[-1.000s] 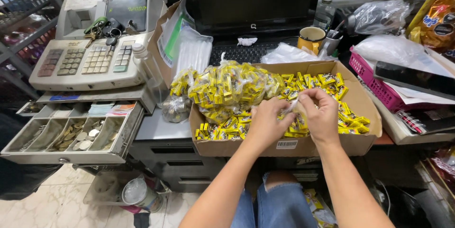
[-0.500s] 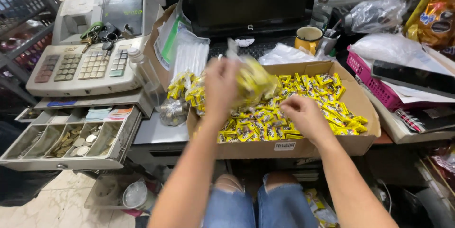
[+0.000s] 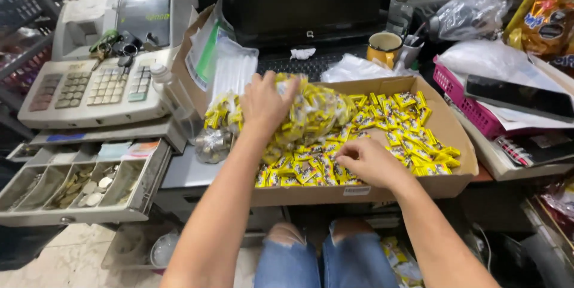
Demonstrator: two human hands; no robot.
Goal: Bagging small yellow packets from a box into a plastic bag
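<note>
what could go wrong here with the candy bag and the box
1. The left hand presses a full clear bag of candies resting on the loose yellow candies; it might slip or split.
2. The cardboard box seems to overhang the desk toward the knees; it may tip.
3. The open cash drawer sits beside the box; stray candies might drop among the coins.

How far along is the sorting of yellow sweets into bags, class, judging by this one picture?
Done: one clear bag of sweets looks filled; the left hand rests on it at the box's back left. In hand: the right hand picks among loose sweets near the front edge. Left: many wrapped sweets lie loose across the cardboard box, so most work remains.
</note>
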